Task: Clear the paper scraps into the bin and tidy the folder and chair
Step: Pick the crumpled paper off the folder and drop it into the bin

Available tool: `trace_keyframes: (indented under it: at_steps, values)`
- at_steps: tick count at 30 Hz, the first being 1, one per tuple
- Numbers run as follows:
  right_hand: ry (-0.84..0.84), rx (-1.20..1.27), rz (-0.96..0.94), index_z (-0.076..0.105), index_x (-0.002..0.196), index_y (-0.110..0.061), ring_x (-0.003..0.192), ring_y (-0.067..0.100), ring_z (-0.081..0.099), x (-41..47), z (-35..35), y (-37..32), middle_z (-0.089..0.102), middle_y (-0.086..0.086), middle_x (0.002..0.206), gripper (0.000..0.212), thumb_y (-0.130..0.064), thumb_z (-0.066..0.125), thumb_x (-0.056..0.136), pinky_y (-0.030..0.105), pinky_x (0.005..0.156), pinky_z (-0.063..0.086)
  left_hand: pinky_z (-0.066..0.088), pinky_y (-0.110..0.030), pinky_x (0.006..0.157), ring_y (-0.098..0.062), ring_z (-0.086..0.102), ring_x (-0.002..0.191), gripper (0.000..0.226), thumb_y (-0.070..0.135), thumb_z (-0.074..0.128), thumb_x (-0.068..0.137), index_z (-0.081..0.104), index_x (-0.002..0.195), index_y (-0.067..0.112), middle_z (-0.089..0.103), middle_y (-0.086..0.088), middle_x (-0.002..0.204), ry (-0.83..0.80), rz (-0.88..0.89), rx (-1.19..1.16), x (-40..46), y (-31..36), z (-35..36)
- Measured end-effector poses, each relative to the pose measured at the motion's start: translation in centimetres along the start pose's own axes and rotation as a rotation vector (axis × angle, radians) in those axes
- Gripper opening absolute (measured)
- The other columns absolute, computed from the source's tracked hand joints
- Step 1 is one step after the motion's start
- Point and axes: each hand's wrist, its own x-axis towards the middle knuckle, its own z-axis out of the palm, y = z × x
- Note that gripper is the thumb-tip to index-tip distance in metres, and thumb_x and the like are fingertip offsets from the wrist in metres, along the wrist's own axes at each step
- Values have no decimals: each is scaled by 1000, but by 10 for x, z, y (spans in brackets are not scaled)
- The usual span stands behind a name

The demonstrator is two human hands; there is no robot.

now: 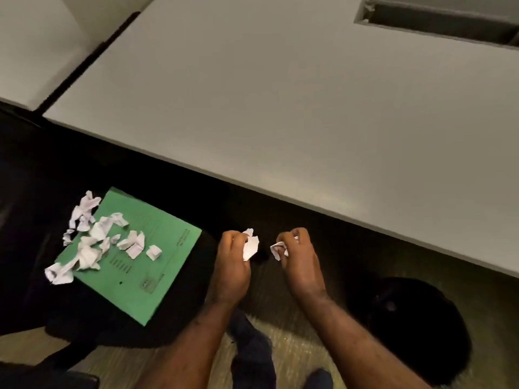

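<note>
1. Paper scraps, crumpled white torn pieces point(95, 242): most lie in a loose pile well to the left of both hands, on the flat green card folder point(157, 270), some spilling off its left edge onto the black seat.
2. Left hand point(234, 265): grip curled shut, pinching a creased white scrap point(250, 247) that sticks out past the fingers point(231, 238).
3. Right hand point(302, 259): grip closed on a smaller crumpled white scrap point(278, 248), held just beside the left hand's piece, the two apart.
4. Both hands hover above the floor, below the near edge of the plain grey worktop point(280, 94), nothing on it in view.
5. Round black bin point(415, 329): low and to the right of the right grip, near it; inside too dark to tell contents.
6. Progress, judged: early. Only two scraps are in hand, none visibly binned, and the pile is largely untouched.
7. Left to do: drop the held pieces, collect the rest, then put away the folder and straighten the black chair point(33, 248) it rests on.
8. Look of scraps: light, wrinkled, mixed sizes, some balled, some flat with folds; likely to scatter if swept carelessly.
9. Folder: closed, flat, printed lines and a small label showing, angled on the seat.
</note>
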Motion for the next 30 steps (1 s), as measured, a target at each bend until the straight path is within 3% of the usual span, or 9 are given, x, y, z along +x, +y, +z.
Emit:
trace_keyframes:
  at_steps: [3, 7, 11, 17, 22, 24, 27, 30]
  values:
    - [117, 1, 141, 59, 101, -20, 91, 16, 54, -33, -43, 52, 48, -6, 104, 11, -16, 59, 91, 18, 69, 42, 47, -35, 83, -31, 57, 94, 40, -22, 52, 70, 61, 104, -2, 54, -17, 106, -95, 90, -23, -18, 55, 41]
    - [255, 2, 305, 58, 99, -23, 90, 9, 51, -78, -91, 119, 42, -12, 102, 10, -20, 61, 90, 16, 68, 41, 48, -38, 84, -29, 58, 96, 41, -21, 53, 68, 62, 104, -2, 55, -17, 106, -257, 244, -10, -42, 117, 94]
    - [348, -35, 396, 60, 101, -19, 90, 13, 53, -125, -121, 176, 48, -1, 108, 12, -19, 64, 89, 28, 74, 48, 50, -44, 81, -31, 59, 95, 32, -16, 58, 72, 63, 101, -3, 57, -18, 105, -433, 352, -7, -68, 158, 147]
    - [415, -5, 625, 66, 98, -5, 93, 29, 59, -181, -145, 251, 54, 14, 108, 14, -6, 68, 84, 38, 80, 48, 45, -38, 87, -22, 55, 103, 30, 3, 58, 84, 60, 113, 10, 54, -8, 114, -734, 544, 117, -107, 187, 225]
    - [374, -7, 759, 63, 109, -7, 105, 30, 57, -201, -166, 299, 50, 14, 119, 24, -6, 65, 85, 37, 92, 43, 42, -34, 83, -20, 51, 104, 30, 16, 52, 88, 53, 117, 22, 50, 0, 119, -938, 681, 360, -124, 219, 281]
    - [339, 50, 765, 56, 122, -8, 118, 30, 51, -206, -173, 315, 45, 13, 132, 40, -9, 67, 84, 37, 101, 40, 43, -37, 87, -23, 53, 108, 38, 13, 53, 86, 50, 123, 21, 49, -2, 123, -994, 672, 379, -128, 230, 303]
    - [250, 141, 746, 34, 145, -18, 140, 25, 31, -212, -179, 329, 20, 7, 157, 68, -16, 67, 86, 37, 113, 31, 42, -36, 98, -26, 50, 122, 66, 6, 59, 84, 33, 144, 18, 38, -5, 142, -1107, 600, 309, -129, 242, 327]
    - [274, 100, 733, 33, 146, -18, 142, 22, 28, -221, -181, 337, 17, 2, 160, 65, -12, 62, 88, 34, 113, 29, 38, -32, 106, -22, 39, 135, 84, 2, 61, 81, 20, 151, 22, 28, -1, 153, -1144, 615, 280, -129, 251, 335]
